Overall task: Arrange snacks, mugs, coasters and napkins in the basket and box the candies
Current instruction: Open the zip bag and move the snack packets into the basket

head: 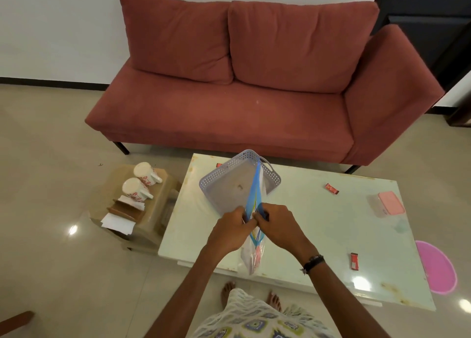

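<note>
A clear zip bag (251,255) with a blue seal strip hangs above the table's near edge; something pink and white shows inside. My left hand (230,232) and my right hand (276,225) both pinch its top, close together. Behind them lies an empty lilac perforated basket (219,174) on the white table (318,225). Three red candy wrappers lie loose: one (331,188), one (354,261), one (219,165) by the basket. A clear box with a pink lid (388,204) sits at the right. Two white floral mugs (136,188), brown coasters (126,210) and white napkins (118,223) rest on a stool.
The low beige stool (150,225) stands left of the table. A red sofa (254,90) fills the space behind. A pink mat (437,266) lies on the floor at the table's right end. My bare feet are at the near edge.
</note>
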